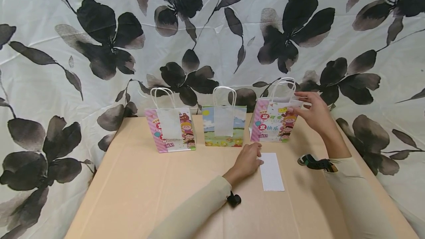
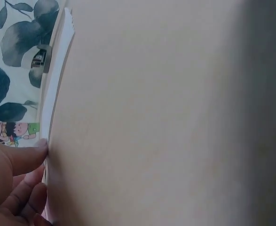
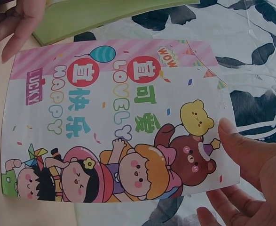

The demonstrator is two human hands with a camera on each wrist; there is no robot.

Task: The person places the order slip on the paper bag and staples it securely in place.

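Observation:
At the right of the row stands a pink-and-white paper gift bag (image 1: pixel 273 123) printed with cartoon characters. My right hand (image 1: pixel 312 111) holds its upper right edge, thumb on the printed front (image 3: pixel 128 117) and fingers behind. Lower down, a white strip of lined paper (image 1: pixel 272 172) lies on the table. My left hand (image 1: pixel 245 161) pinches the strip's upper left edge; in the left wrist view the thumb (image 2: pixel 29 157) is right at the edge of the paper (image 2: pixel 58 75).
Further left are a landscape-printed gift bag (image 1: pixel 209 128) and another pink-and-white one (image 1: pixel 154 128), each with a white paper strip hanging over its front. All the bags have white looped handles. A floral cloth (image 1: pixel 232 32) hangs behind the beige table (image 1: pixel 132 194).

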